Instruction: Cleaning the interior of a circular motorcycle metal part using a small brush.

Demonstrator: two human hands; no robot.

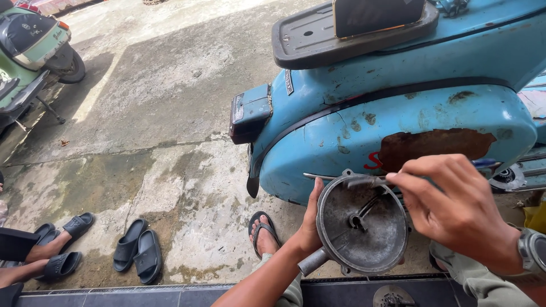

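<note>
My left hand grips the rim of a round grey metal housing, dish-shaped with a hub in its middle and a short tube at its lower left. My right hand pinches a thin metal tool that lies across the housing's upper rim. A watch sits on my right wrist. Just behind the housing stands a rusty light-blue scooter, its side panel facing me.
My foot in a sandal rests on the stained concrete. A pair of dark slides lies to the left, next to another person's feet in slides. A green scooter stands at the far left. A dark tiled edge runs along the bottom.
</note>
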